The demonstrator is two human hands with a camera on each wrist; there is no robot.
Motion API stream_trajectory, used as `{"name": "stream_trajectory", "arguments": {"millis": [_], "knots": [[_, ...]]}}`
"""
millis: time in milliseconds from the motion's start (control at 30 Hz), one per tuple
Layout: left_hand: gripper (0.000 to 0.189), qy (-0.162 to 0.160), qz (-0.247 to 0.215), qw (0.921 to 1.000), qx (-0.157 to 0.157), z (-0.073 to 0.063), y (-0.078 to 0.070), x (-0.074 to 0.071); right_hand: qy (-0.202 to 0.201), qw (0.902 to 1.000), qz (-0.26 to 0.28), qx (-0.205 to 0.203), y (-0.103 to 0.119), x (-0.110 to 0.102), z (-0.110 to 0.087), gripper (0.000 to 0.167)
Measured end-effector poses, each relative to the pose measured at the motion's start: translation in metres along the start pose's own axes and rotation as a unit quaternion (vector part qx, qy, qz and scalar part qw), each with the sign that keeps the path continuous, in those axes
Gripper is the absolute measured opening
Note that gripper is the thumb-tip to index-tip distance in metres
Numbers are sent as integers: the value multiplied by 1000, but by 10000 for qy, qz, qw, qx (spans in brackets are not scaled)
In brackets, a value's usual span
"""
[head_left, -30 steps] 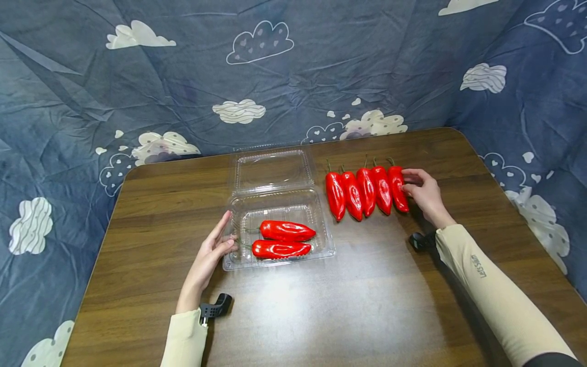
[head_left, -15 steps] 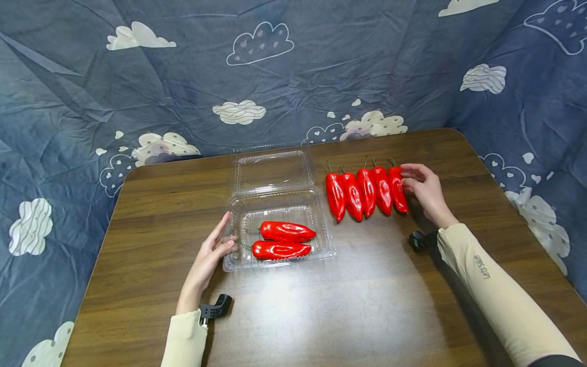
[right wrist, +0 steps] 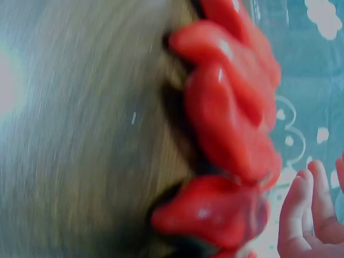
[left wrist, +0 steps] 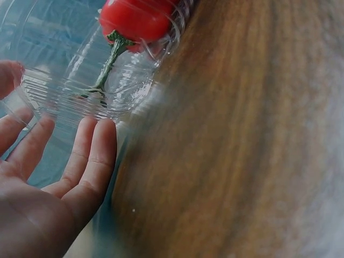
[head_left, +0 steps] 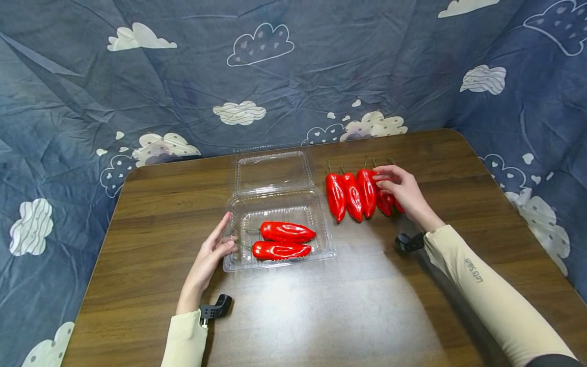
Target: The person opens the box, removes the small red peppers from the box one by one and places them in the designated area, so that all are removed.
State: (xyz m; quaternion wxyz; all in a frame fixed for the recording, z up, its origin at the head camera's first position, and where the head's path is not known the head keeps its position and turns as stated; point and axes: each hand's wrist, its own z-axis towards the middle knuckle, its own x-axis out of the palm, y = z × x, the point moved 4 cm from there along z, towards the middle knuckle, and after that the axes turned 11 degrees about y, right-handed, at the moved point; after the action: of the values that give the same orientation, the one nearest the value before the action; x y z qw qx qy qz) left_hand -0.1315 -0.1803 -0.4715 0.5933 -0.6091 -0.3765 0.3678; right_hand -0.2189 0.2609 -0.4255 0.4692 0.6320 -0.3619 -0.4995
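My left hand [head_left: 204, 262] rests against the left side of a clear plastic clamshell container [head_left: 329, 251]. In the left wrist view its fairly straight fingers [left wrist: 101, 153] touch the ribbed outer wall. Two red peppers lie lengthwise in the container: a rear pepper [head_left: 288, 232] and a front pepper [head_left: 281, 250]. A row of several red peppers, including the leftmost pepper [head_left: 336, 198], lies to the right. My right hand [head_left: 405, 193] hovers over the row's right end, partly hiding the last two peppers. Its fingers [right wrist: 293, 209] show apart from the peppers in the right wrist view.
The container's lid [head_left: 274, 171] lies folded back toward the table's far edge. A brown wooden table [head_left: 302, 321] bears everything. Behind it hangs a blue cloth [head_left: 183, 92] with cloud prints. Each wrist carries a black camera mount [head_left: 216, 307].
My right hand has moved left, from beside the rightmost pepper to over the row's last two. The left hand and the container have stayed in place.
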Motion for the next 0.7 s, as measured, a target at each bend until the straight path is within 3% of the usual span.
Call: {"name": "stream_trajectory", "arguments": {"millis": [367,700], "knots": [[64,0,-39,10000,7,0,0,0,879,9959,174,-153,20,41,6,33],[64,-20,-101,9999,2,0,1,0,1711,9839,350,-380,35,71,13,33]]}}
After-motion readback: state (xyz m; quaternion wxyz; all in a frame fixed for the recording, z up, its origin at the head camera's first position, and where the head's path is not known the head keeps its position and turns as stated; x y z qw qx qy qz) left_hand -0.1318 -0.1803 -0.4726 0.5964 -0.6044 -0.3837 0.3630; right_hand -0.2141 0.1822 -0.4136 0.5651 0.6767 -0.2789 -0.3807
